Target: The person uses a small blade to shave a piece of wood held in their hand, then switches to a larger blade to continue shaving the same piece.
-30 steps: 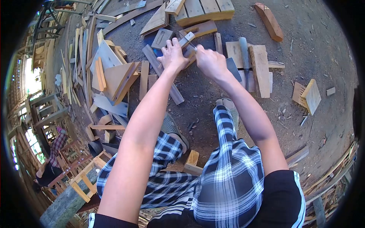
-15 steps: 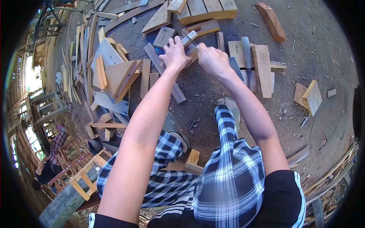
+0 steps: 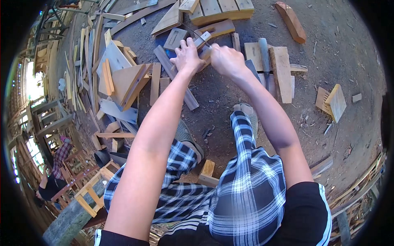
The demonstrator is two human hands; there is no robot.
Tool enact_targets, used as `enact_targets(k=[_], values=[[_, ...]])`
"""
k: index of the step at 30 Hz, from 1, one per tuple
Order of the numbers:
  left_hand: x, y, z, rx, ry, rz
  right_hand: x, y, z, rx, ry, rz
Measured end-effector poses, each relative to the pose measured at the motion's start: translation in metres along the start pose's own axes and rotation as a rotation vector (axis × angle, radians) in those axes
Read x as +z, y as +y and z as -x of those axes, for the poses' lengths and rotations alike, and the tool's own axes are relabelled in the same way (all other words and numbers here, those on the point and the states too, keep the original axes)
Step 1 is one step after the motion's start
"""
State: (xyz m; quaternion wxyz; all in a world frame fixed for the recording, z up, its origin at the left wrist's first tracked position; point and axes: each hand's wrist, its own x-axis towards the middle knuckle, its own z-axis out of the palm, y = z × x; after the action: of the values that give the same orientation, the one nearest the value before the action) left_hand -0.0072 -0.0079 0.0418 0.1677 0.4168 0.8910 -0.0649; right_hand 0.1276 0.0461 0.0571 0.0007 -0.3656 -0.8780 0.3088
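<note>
My left hand [image 3: 189,58] presses down on a short wooden piece [image 3: 202,39], fingers bent and spread over it, thumb on its near side. Its pale end sticks out past the fingers. My right hand [image 3: 228,60] is closed in a fist around a tool with a thin dark shaft [image 3: 200,38], which slants up-left across the wooden piece. The tool's handle is hidden in the fist, so its exact kind cannot be made out. Just beyond my left hand sits a grey block with a slot [image 3: 176,39]. A long wooden strip [image 3: 176,78] lies under my left wrist.
To the right lie a chisel-like tool with a grey handle [image 3: 264,55] and a thick plank [image 3: 280,76]. A slatted wooden piece [image 3: 221,12] is at the top. Scrap boards [image 3: 123,84] are piled left. Another person [image 3: 53,180] is at far left.
My right hand has shifted slightly left, with the tool's shaft reaching farther past the wooden piece. My left hand stays on the piece. The whole view has drifted a little.
</note>
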Motion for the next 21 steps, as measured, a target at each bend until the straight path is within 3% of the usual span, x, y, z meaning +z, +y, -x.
enact_targets(k=[4, 8, 10, 13, 21], values=[[0.0, 0.0, 0.002, -0.004, -0.002, 0.039, -0.02, 0.007, 0.069, 0.144, -0.134, 0.02], [-0.004, 0.002, 0.005, 0.026, 0.008, -0.002, -0.023, 0.008, 0.071, 0.164, -0.129, 0.041], [-0.005, 0.003, 0.003, -0.001, -0.013, -0.003, -0.008, 0.006, 0.035, 0.028, -0.016, 0.044], [-0.006, 0.001, 0.001, -0.001, -0.023, -0.002, 0.005, 0.001, -0.003, 0.006, 0.048, 0.006], [-0.003, 0.003, 0.006, 0.006, 0.022, 0.019, -0.02, 0.015, 0.079, 0.147, -0.128, 0.031]])
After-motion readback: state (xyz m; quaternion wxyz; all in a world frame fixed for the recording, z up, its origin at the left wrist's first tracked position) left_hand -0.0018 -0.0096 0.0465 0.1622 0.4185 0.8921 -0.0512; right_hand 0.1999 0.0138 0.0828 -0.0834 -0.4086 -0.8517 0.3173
